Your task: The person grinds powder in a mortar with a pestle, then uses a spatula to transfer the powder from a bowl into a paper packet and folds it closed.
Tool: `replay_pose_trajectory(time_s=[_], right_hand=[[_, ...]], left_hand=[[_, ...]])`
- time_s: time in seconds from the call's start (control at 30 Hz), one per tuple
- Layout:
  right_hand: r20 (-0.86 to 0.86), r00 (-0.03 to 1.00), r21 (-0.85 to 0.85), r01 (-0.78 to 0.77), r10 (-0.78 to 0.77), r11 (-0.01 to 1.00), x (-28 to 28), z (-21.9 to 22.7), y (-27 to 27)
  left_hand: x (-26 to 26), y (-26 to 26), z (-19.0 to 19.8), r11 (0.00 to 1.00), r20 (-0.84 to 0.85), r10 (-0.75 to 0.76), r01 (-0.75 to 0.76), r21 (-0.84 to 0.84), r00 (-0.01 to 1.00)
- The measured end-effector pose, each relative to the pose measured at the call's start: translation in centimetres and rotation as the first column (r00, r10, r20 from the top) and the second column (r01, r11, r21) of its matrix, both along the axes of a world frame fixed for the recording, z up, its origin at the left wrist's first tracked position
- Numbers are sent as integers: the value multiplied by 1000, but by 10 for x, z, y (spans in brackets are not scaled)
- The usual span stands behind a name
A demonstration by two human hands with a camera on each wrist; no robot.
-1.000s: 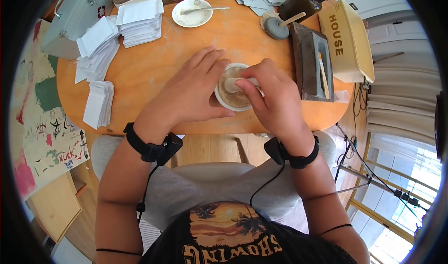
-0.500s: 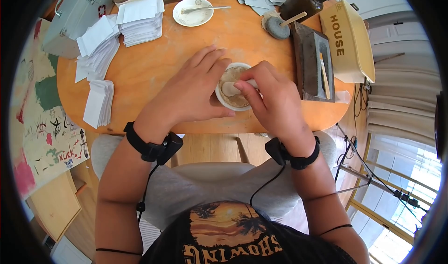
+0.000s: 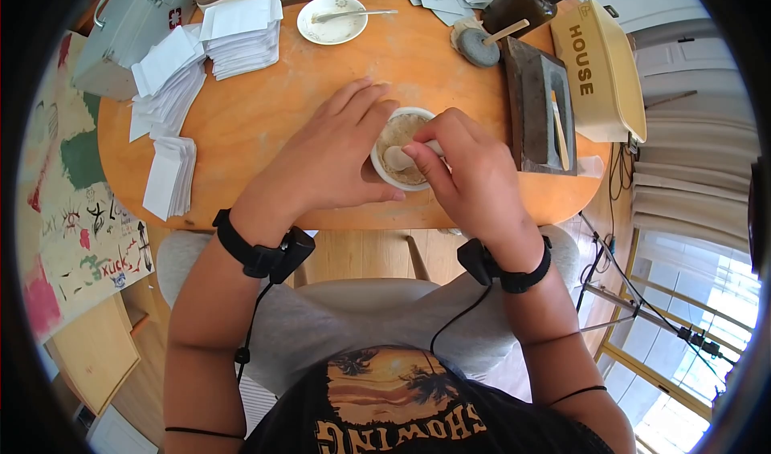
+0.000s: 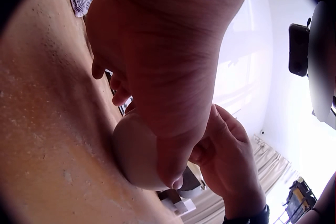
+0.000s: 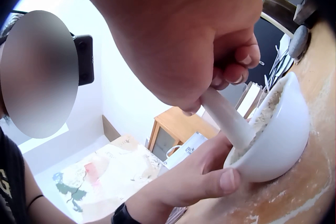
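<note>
A white mortar (image 5: 283, 145) with a pouring lip stands near the table's front edge, its inside coated with beige powder (image 3: 392, 135). My left hand (image 3: 333, 153) steadies it from the left, thumb and fingers spread around its wall. The left wrist view shows that thumb on the side of the bowl. With curled fingers, my right hand (image 3: 482, 165) grips the white pestle (image 5: 228, 121) by its handle. The pestle leans at a slant, its rounded head down in the powder against the bowl's left side.
Stacks of white paper packets (image 3: 241, 40) stand at the back left beside a grey metal case (image 3: 136, 36). A patterned saucer (image 3: 333, 30) carries a utensil. Toward the right are a round grey stone (image 3: 479, 50), a dark jar (image 3: 522, 8), a dark stone block (image 3: 534, 117) and a yellow bin (image 3: 594, 69).
The pestle head has shifted slightly down and left inside the mortar, and my right hand has turned a little with it. My left hand keeps its place.
</note>
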State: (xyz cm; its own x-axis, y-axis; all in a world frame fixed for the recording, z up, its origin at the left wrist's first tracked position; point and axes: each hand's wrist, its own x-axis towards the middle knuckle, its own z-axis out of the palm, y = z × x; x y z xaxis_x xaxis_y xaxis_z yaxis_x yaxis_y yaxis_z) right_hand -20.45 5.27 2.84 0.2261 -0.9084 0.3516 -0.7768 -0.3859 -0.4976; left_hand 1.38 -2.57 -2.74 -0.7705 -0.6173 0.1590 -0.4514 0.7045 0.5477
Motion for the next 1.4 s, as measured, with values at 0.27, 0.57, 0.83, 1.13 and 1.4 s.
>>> replay_pose_trajectory(time_s=[0.27, 0.57, 0.83, 1.13, 1.4], right_hand=[[21, 999, 44, 37, -37, 998, 2, 1, 2], [0, 1000, 9, 1, -1, 1000, -1, 4, 2], [30, 1000, 5, -4, 3, 1000, -3, 4, 2], [49, 999, 6, 21, -21, 1000, -3, 8, 4], [-9, 1000, 5, -6, 7, 1000, -4, 11, 4]], left_hand=[[0, 0, 0, 1000, 8, 3, -3, 4, 1000], [0, -1, 0, 1000, 14, 4, -4, 6, 1000], [0, -1, -1, 1000, 10, 2, -2, 5, 1000], [0, 0, 1, 1000, 15, 3, -3, 16, 1000], [-1, -1, 1, 1000, 13, -2, 1, 19, 1000]])
